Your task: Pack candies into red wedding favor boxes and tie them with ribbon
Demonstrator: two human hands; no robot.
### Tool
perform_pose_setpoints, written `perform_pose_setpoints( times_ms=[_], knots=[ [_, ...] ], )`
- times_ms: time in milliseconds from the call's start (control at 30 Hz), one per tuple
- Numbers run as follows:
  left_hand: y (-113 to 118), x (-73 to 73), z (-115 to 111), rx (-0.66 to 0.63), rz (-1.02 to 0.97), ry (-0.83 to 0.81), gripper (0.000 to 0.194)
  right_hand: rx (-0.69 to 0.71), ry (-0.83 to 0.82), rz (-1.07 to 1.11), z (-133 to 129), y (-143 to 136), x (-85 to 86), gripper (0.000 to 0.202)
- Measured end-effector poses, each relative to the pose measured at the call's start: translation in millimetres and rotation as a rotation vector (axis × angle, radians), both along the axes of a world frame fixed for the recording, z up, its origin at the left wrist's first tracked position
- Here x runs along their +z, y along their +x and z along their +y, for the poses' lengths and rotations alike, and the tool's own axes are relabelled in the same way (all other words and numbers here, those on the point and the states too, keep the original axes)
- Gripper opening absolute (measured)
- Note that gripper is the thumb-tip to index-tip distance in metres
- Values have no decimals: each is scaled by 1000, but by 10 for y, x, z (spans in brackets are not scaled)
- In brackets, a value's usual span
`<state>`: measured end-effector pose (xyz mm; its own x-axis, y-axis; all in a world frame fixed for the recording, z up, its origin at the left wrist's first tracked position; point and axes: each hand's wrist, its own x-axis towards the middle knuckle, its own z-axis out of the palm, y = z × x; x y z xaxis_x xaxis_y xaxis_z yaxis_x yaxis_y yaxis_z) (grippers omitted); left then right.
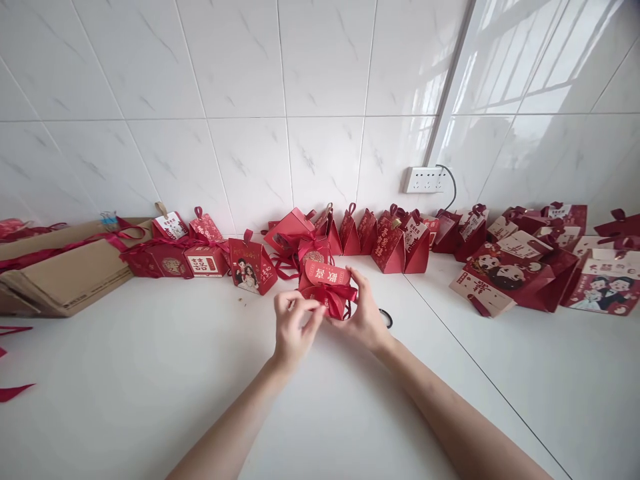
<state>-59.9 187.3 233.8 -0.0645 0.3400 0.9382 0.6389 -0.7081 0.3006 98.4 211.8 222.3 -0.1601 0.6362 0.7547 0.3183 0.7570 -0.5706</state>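
Observation:
A small red gift box (324,272) with pale Chinese characters is held up just above the white table, a shiny red ribbon (336,293) tied across it in a bow. My right hand (367,313) grips the box from the right, fingers behind and thumb below. At the box's lower left, my left hand (296,327) has thumb and forefinger pinched together at the ribbon; the exact bit between the fingertips is partly hidden. Behind the held box stands another red box (314,250) with a ribbon bow.
A cardboard box (70,280) lies at the left, ribbons draped over it. Red box (253,267) with a couple picture stands near the middle. Several red gift boxes (515,267) crowd the right. A black ring (386,319) lies near my right wrist. A power strip (425,180) hangs on the tiled wall.

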Motion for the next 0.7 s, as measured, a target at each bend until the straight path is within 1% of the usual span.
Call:
perform_pose_setpoints(
  times_ms=[67,133,200,267,333,367,400,467,533,600,633,667,700],
  knots=[
    [-87,-15,98,59,-299,-175,12,4,-24,-9,-9,5,12,91],
    [-218,-54,227,160,-555,-336,16,28,-117,27,-19,3,33,94],
    [-350,-109,345,227,-658,-419,18,64,-293,154,-27,-9,66,96],
    [-438,-156,415,234,-649,-439,18,160,-525,343,-38,-31,115,85],
    [-466,-174,430,203,-600,-435,18,308,-744,541,-65,-54,180,67],
    [-462,-172,422,182,-569,-434,18,383,-825,631,-91,-63,220,63],
    [-450,-165,408,160,-534,-431,18,446,-881,708,-127,-66,262,62],
    [-420,-145,375,116,-459,-426,19,530,-924,807,-231,-51,351,66],
    [-394,-130,353,81,-388,-429,20,592,-933,829,-365,7,428,67],
    [-379,-123,347,52,-328,-441,21,623,-944,829,-512,123,486,62],
    [-376,-121,350,38,-303,-448,21,610,-944,837,-588,211,511,57],
    [-375,-121,355,27,-284,-455,20,566,-946,845,-666,322,537,54],
    [-375,-120,362,19,-270,-461,20,489,-947,846,-748,460,569,51]
  ],
)
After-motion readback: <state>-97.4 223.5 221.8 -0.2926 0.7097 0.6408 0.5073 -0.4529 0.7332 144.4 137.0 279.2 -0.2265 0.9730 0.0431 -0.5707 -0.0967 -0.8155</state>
